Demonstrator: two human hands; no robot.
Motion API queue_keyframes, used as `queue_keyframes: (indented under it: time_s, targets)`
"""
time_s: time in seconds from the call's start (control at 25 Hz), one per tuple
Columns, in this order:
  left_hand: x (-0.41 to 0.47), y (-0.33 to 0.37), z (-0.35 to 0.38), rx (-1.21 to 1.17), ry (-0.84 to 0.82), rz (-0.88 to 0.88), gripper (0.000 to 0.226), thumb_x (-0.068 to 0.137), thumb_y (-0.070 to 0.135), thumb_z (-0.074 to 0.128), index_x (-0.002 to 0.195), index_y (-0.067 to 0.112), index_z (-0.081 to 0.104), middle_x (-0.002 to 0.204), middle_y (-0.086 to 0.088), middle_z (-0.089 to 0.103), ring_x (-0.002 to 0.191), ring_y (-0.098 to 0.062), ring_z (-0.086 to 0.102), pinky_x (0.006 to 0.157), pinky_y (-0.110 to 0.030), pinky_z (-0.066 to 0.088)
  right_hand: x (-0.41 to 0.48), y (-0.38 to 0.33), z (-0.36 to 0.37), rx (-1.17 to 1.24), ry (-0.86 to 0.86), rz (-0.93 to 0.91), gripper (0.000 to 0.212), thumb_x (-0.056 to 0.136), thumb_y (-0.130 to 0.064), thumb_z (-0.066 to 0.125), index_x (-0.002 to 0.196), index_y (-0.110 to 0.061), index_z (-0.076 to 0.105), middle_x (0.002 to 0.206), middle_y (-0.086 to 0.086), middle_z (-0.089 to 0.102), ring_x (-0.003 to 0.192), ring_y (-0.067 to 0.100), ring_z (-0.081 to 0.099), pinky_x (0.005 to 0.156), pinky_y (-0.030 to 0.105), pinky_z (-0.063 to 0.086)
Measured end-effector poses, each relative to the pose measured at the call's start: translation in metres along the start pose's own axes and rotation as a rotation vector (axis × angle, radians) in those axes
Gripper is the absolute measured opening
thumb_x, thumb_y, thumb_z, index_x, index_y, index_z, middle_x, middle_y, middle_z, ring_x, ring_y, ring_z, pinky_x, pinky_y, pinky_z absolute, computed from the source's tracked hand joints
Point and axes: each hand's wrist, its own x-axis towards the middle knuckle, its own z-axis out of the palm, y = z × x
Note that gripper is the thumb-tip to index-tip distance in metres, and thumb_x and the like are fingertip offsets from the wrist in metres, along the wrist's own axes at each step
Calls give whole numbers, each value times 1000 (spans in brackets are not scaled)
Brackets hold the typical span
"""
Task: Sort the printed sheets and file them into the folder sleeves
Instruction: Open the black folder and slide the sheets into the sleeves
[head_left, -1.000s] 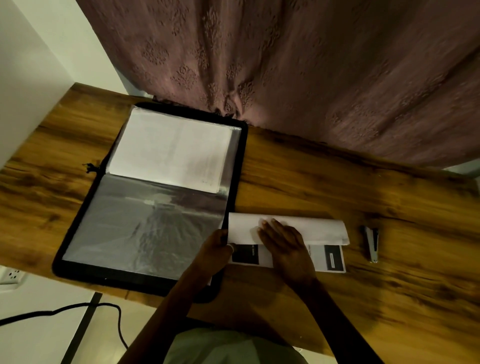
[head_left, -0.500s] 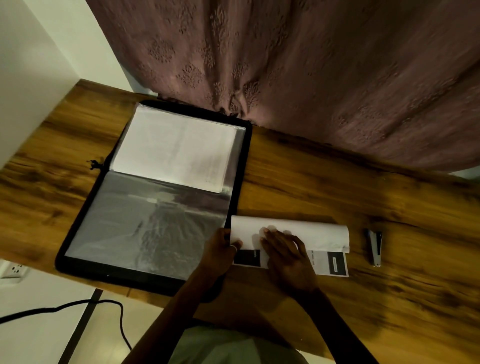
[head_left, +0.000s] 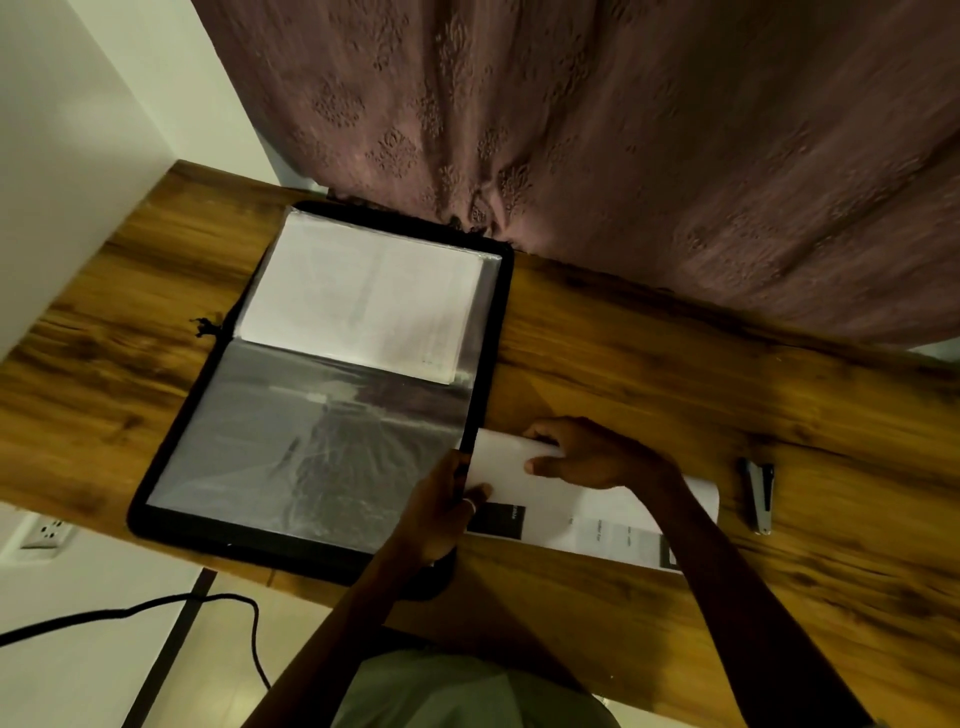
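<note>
Sheets (head_left: 613, 514) beneath right hand (head_left: 587, 457)

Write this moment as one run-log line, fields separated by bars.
left hand: pinches printed sheets | right hand: grips their curled top | folder: open | stapler: untouched

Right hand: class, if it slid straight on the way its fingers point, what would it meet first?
Probably the black border of the folder, just past the end of the folded sheet; depth is unclear.

One head-worn camera looks steeply down, close, onto the desk (head_left: 649, 374), seemingly tilted; curtain (head_left: 623, 130) beyond.
</note>
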Motion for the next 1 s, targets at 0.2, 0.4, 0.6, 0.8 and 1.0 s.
queue_keyframes:
  time_s: [0.2, 0.4, 0.6, 0.8, 1.0]
  targets:
    - [-22, -5, -16, 546, 325, 222, 13, 96, 25, 61, 107, 21, 58, 98, 5, 64, 81, -10, 62, 60, -21, 45, 0, 12, 4, 70, 56, 16, 27, 95, -30, 62, 117, -14, 59, 105, -1, 64, 88, 8, 59, 79, 25, 47]
    - [-33, -26, -15, 796, 347, 180, 38, 93, 50, 59, 114, 19, 50, 116, 0, 50, 97, -17, 52, 63, -25, 37, -1, 21, 14, 100, 137, 67, 39, 94, -32, 63, 127, -14, 56, 129, 6, 61, 117, 22, 59, 101, 41, 49]
    - [-37, -18, -16, 894, 297, 150, 39, 92, 41, 60, 123, 18, 54, 126, -5, 52, 106, -22, 54, 67, -27, 39, -3, 19, 17, 82, 172, 80, 37, 94, -34, 63, 126, -17, 57, 130, 3, 60, 119, 21, 57, 103, 39, 48]
    - [-34, -5, -12, 1076, 217, 68, 40, 100, 46, 46, 131, 22, 51, 134, 0, 49, 118, -18, 49, 79, -28, 43, -4, 18, 19, 78, 190, 78, 43, 94, -34, 62, 132, -15, 54, 136, 6, 57, 124, 24, 55, 105, 42, 47]
    - [-36, 8, -13, 1028, 277, 59, 34, 103, 41, 44, 128, 18, 46, 124, -1, 58, 106, -17, 59, 79, -27, 43, -8, 17, 21, 102, 205, 100, 48, 93, -39, 63, 134, -15, 53, 137, 5, 57, 125, 24, 55, 105, 44, 47]
